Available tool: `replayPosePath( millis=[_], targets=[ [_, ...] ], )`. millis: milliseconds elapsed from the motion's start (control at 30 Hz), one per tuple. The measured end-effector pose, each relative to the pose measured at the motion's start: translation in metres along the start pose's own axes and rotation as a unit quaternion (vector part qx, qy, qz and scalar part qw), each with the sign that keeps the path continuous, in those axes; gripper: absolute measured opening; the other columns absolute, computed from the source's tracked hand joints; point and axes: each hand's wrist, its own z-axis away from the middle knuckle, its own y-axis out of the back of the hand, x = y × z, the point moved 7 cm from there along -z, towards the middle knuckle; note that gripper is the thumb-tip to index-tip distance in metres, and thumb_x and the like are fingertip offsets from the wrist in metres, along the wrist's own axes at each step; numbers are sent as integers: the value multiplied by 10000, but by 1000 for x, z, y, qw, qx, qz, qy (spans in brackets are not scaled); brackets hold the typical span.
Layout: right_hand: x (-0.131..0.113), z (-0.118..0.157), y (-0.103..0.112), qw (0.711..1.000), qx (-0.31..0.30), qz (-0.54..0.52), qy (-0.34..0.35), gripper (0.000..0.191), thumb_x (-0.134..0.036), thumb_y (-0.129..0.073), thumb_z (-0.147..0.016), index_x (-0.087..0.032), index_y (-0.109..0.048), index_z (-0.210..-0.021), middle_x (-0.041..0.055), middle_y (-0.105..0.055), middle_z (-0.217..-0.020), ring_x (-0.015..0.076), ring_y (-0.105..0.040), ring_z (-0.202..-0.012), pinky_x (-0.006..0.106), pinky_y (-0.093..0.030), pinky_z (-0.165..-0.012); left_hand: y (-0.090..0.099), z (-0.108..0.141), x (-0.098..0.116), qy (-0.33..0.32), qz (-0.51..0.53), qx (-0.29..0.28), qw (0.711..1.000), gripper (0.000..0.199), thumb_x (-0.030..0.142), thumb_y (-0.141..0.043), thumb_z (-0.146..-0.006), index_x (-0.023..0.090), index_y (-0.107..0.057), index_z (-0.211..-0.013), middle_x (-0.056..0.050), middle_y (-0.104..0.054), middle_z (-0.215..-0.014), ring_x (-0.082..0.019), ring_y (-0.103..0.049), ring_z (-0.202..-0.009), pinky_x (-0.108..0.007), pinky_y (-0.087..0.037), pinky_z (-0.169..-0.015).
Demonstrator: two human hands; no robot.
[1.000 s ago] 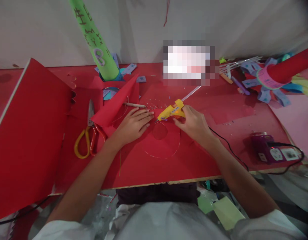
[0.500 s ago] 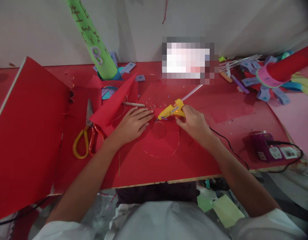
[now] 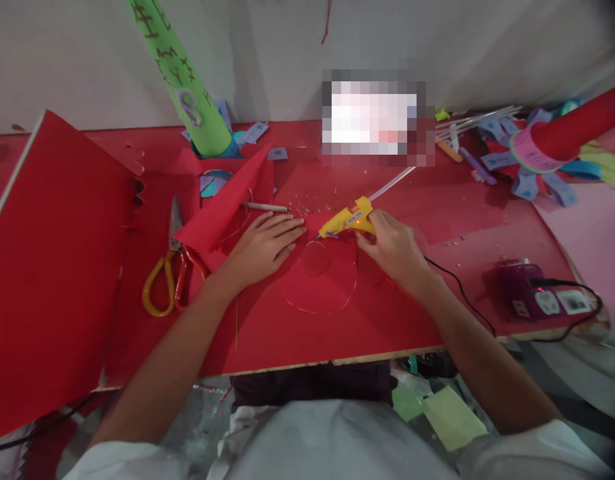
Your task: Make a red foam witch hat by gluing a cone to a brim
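Note:
A yellow glue gun (image 3: 348, 220) is held by my right hand (image 3: 394, 248), its fingers wrapped round the handle. The nozzle points down and left, close to the top of a small circle drawn on a red paper piece (image 3: 327, 283). A clear glue stick (image 3: 393, 183) sticks out of the gun's back. My left hand (image 3: 267, 245) lies flat with fingers stretched out, on the red paper left of the circle. Just beyond its fingertips is a white pen (image 3: 264, 207). A folded red paper (image 3: 222, 207) stands left of that hand.
Scissors (image 3: 174, 267) with yellow and red handles lie at left, beside a large red board (image 3: 52, 267). A green paper tube (image 3: 197, 107) stands behind. At right are a purple plug adapter (image 3: 530, 290), a black cord (image 3: 457, 287) and a red paper tube (image 3: 577, 133).
My right hand and the glue gun have shifted slightly to the right, the nozzle staying near the circle's top. My left hand stays flat in its place.

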Motion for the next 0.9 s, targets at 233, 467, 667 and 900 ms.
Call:
replayPosePath(
  millis=[233,467,667,900],
  targets=[
    [8,5,0,1000,18,5,2,67,-282,-563,-975,-229,-578,-1012,110,-712,-951,275,-670,-847,367,-443,-677,1,0,0,2,6,6,1000,470,264,-480,-1107,307,-608,-1557,-34,-616,-1619,-274,-528,-1548,-571,-358,-1333],
    [13,10,1,1000,26,13,-4,60,-275,-564,-967,-226,-572,-1001,124,-723,-966,288,-681,-864,371,-447,-685,0,-1,-1,-4,-3,5,1000,465,244,-493,-1101,292,-615,-1547,-24,-615,-1619,-279,-537,-1539,-564,-370,-1321],
    [19,17,2,999,26,10,-19,60,-274,-577,-955,-229,-569,-993,119,-719,-955,289,-685,-851,366,-439,-681,0,0,-1,-4,6,6,1000,467,247,-497,-1101,300,-610,-1551,-30,-615,-1619,-274,-528,-1548,-571,-368,-1323],
    [22,24,5,999,35,12,-13,59,-289,-564,-961,-231,-553,-959,116,-706,-923,272,-669,-812,364,-445,-688,2,-1,1,-3,-9,-2,1000,443,243,-490,-1108,268,-629,-1528,-21,-610,-1625,-268,-529,-1547,-551,-366,-1329]
  ],
)
